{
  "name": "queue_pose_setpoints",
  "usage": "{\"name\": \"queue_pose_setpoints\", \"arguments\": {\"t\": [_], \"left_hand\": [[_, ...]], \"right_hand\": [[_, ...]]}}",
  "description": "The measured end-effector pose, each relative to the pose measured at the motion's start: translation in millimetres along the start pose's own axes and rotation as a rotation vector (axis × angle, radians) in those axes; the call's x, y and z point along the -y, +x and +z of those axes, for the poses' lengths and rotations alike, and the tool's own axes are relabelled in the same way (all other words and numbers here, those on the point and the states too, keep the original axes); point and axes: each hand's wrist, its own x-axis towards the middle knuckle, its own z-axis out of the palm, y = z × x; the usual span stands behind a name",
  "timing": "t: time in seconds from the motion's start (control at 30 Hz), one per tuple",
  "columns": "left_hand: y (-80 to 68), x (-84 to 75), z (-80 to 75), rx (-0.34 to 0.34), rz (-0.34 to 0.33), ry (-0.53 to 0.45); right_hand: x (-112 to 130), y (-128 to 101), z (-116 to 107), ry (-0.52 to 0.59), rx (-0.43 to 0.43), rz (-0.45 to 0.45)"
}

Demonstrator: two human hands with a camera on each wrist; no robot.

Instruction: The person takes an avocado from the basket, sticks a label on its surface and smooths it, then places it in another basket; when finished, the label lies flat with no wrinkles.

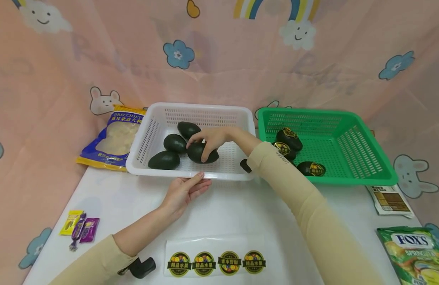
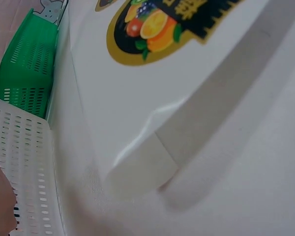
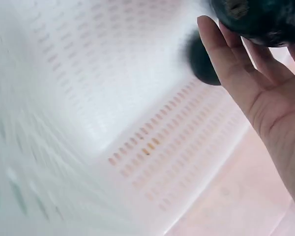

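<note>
My right hand grips a dark green avocado inside the white basket. In the right wrist view its fingers wrap that avocado, and another avocado shows behind. Three more avocados lie left of the hand: one at the back, one in the middle and one in front. My left hand holds the basket's front rim, thumb on top and fingers below. Only a sliver of that hand enters the left wrist view.
Right of the white basket stands a green basket with several avocados bearing gold-black stickers. A sticker sheet lies in front. Around are a pasta bag, small candies, a FOX'S bag and another packet.
</note>
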Motion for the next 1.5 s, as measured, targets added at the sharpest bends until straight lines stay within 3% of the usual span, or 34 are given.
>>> {"name": "queue_pose_setpoints", "arguments": {"t": [0.13, 0.27, 0.43, 0.6, 0.73, 0.97, 1.07, 1.13, 1.27, 1.37, 1.43, 1.5], "left_hand": [[-0.1, 1.5, 0.2, 0.0, 0.004, -0.005], [0.0, 2.4, 0.7, 0.005, 0.019, -0.003], [0.0, 2.5, 0.5, 0.011, 0.037, -0.004], [0.3, 2.9, -0.6, 0.014, 0.038, 0.004], [0.4, 1.8, -0.9, 0.018, 0.047, 0.0], [1.2, 2.0, -0.4, 0.036, 0.051, 0.066], [-3.1, 6.6, 0.0, 0.075, 0.056, 0.223], [-11.1, 12.4, 1.6, 0.149, 0.055, 0.417], [-35.3, 30.7, 9.5, 0.382, 0.119, 1.011], [-49.4, 45.5, 16.7, 0.514, 0.256, 1.425], [-53.5, 52.4, 20.3, 0.552, 0.331, 1.558], [-52.1, 56.7, 22.1, 0.575, 0.387, 1.572]], "right_hand": [[11.0, -27.1, -3.0, 0.009, -0.073, -0.085], [17.5, -61.0, 6.7, 0.02, -0.213, -0.142], [14.2, -102.6, 39.3, 0.084, -0.376, -0.252], [3.2, -138.1, 85.2, 0.121, -0.389, -0.263], [-10.9, -151.4, 121.2, 0.124, -0.384, -0.248], [-48.8, -147.7, 172.2, 0.099, -0.456, -0.2], [-60.7, -144.7, 185.4, 0.096, -0.468, -0.174], [-65.8, -143.2, 190.8, 0.108, -0.467, -0.161], [-71.4, -142.5, 195.3, 0.135, -0.453, -0.178], [-72.7, -143.3, 194.7, 0.14, -0.436, -0.196], [-72.7, -143.9, 193.5, 0.134, -0.424, -0.2], [-72.2, -144.6, 192.3, 0.125, -0.417, -0.195]]}}
